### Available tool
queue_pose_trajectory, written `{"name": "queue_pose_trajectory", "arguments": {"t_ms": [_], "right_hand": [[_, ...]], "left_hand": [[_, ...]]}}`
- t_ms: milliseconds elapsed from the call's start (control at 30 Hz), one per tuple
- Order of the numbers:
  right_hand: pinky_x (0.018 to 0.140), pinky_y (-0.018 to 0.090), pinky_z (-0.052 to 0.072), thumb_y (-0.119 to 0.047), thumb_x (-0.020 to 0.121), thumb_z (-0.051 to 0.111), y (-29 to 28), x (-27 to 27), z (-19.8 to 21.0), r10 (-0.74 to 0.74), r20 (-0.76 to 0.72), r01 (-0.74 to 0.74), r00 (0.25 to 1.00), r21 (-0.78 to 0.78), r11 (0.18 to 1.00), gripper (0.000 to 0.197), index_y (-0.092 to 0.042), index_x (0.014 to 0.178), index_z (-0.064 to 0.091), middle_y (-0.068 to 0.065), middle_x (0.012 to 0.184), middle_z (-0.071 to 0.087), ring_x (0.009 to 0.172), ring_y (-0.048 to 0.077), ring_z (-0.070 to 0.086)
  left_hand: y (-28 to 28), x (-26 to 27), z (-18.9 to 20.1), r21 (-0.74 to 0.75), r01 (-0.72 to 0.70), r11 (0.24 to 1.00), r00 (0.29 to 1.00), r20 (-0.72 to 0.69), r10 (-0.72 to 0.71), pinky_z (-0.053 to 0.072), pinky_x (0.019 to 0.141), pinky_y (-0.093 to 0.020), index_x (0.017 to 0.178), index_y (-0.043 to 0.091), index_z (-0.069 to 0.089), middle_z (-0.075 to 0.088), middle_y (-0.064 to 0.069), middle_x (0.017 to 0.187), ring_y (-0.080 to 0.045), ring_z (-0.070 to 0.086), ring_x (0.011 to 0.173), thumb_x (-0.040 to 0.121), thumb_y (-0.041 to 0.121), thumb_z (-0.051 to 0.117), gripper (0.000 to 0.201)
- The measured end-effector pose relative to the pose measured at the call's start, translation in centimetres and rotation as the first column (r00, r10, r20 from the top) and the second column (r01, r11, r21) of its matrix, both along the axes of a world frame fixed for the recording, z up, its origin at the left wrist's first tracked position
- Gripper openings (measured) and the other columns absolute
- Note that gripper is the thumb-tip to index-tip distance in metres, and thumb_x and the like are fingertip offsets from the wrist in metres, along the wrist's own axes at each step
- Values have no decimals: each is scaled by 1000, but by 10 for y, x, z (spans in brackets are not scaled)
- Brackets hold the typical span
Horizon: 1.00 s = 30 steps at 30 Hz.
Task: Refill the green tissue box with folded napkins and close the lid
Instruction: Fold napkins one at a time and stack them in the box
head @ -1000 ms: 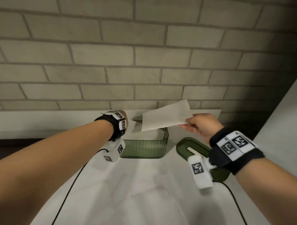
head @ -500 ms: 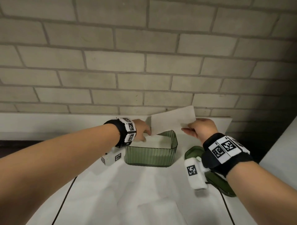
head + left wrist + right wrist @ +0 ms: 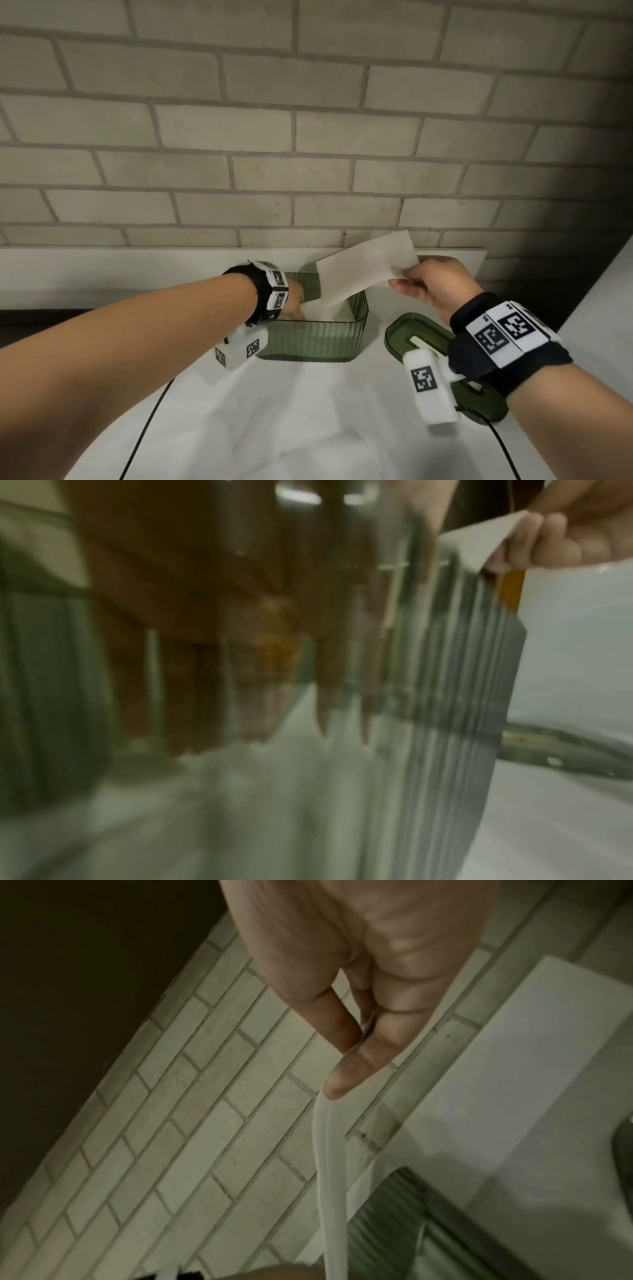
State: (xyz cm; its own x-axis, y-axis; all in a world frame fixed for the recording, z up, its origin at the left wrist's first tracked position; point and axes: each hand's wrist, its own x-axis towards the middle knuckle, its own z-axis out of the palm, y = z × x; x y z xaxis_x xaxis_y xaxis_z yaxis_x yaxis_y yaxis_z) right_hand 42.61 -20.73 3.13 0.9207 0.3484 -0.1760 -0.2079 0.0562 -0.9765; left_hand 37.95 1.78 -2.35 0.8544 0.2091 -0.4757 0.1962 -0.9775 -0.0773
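Observation:
The green ribbed tissue box [image 3: 308, 339] stands open on the white table, with white napkins [image 3: 330, 310] lying inside. My left hand [image 3: 296, 305] reaches down into its left end; the blurred left wrist view shows its fingers [image 3: 260, 696] pointing straight down behind the box wall [image 3: 462, 696]. My right hand [image 3: 399, 279] pinches one end of a folded napkin [image 3: 363, 270], which hangs tilted over the box's right rear corner. Thumb and forefinger [image 3: 346, 1069] clamp the napkin [image 3: 329, 1150] edge-on. The dark green lid [image 3: 399, 334] lies right of the box, partly hidden by my right wrist.
A brick wall [image 3: 308, 137] rises behind a white ledge [image 3: 137, 267]. A pale raised surface [image 3: 603, 308] borders the right side. Black cables [image 3: 147, 425] trail over the white table [image 3: 308, 428] toward me from both wrists.
My left hand has moved from the box's left side, past its rim, down into the box. The right hand still holds the napkin over the box, a little further right.

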Motion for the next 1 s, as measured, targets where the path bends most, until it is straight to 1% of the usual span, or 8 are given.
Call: {"name": "queue_pose_trajectory", "arguments": {"t_ms": [100,267,400,533,667,733,867,1000], "right_hand": [[48,21,56,14,89,39,10,-2,0,32,-68,-32,997,-1,999,17,5,90,53,20,79,60,54,23,65],[42,21,54,14,91,37,43,-13,-17,96,-129,-104,987,-53,993,32,6,121,43,30,107,58,47,22,67],[42,26,55,14,90,37,72,-27,-35,122,-104,-140,987,-185,973,33,3,121,39,29,108,57,61,30,65],[59,42,60,12,85,40,89,-34,-46,111,28,-94,993,-359,928,31,-13,102,46,12,104,48,87,42,63],[88,34,54,-4,88,47,101,-26,-42,338,237,-21,911,-792,611,21,-2,99,65,13,111,65,103,32,64],[88,24,47,-7,91,47,104,-26,-37,443,221,20,869,-909,416,18,1,96,62,14,119,62,111,29,61],[95,28,44,-5,94,43,105,-27,-34,599,156,77,786,-985,156,31,3,122,53,13,122,58,120,27,54],[87,30,45,-11,94,46,109,-28,-36,693,-9,62,721,-995,-78,21,-1,108,58,8,95,57,99,24,59]], "left_hand": [[2,-10,30,-66,-37,997,995,88,43,47,89,-31,128,8,57,61,-7,124,-26,58,109,84,41,63,55],[25,-36,64,-59,-201,978,956,208,209,39,46,-15,135,8,47,57,-11,128,-24,60,104,85,19,66,55],[42,-52,66,-22,-304,952,923,241,301,46,87,-27,140,9,39,50,-8,136,-23,53,119,87,20,64,59],[45,-70,60,-34,-322,946,901,295,317,39,99,-26,140,16,38,47,-2,139,-20,45,127,89,28,61,57],[37,-87,48,-94,-291,952,900,312,306,39,98,-25,135,20,45,54,1,132,-17,49,123,86,35,62,54],[32,-95,43,-126,-272,954,899,320,298,41,98,-26,133,21,48,55,1,130,-17,51,120,86,38,61,52],[24,-112,36,-189,-218,957,917,297,267,44,96,-25,131,21,51,59,2,126,-18,55,115,87,38,58,48],[21,-126,33,-198,-203,959,921,293,256,43,93,-26,132,25,47,59,4,124,-17,55,114,87,40,57,49]]}}
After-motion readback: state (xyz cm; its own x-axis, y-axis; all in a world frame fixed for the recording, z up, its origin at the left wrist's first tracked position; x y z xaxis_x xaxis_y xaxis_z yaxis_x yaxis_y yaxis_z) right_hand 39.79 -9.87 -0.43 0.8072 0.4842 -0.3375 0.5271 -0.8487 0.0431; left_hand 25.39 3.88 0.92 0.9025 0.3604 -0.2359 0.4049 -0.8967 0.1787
